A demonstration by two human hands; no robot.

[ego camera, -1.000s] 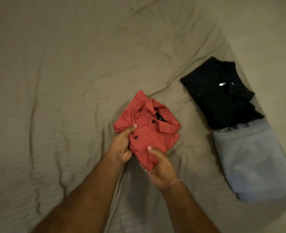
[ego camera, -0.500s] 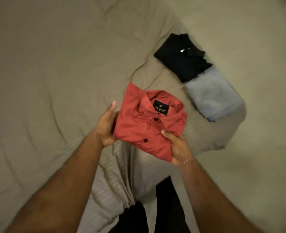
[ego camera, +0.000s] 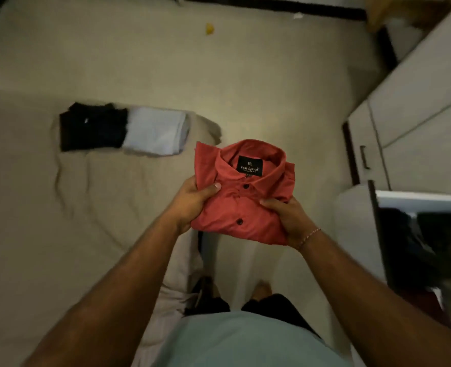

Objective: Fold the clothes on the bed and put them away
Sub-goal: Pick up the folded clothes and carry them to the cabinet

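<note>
Two hands grip folded red shirt, thumbs on top: left hand, right hand.

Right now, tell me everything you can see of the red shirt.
The red shirt is a collared button-up of woven-looking cloth, folded into a compact rectangle with the collar uppermost and away from the person. A black neck label reads "First Option", and two dark buttons show down the front. It is held in the air over the floor, off the bed, with the left hand and right hand gripping its near corners.
</note>
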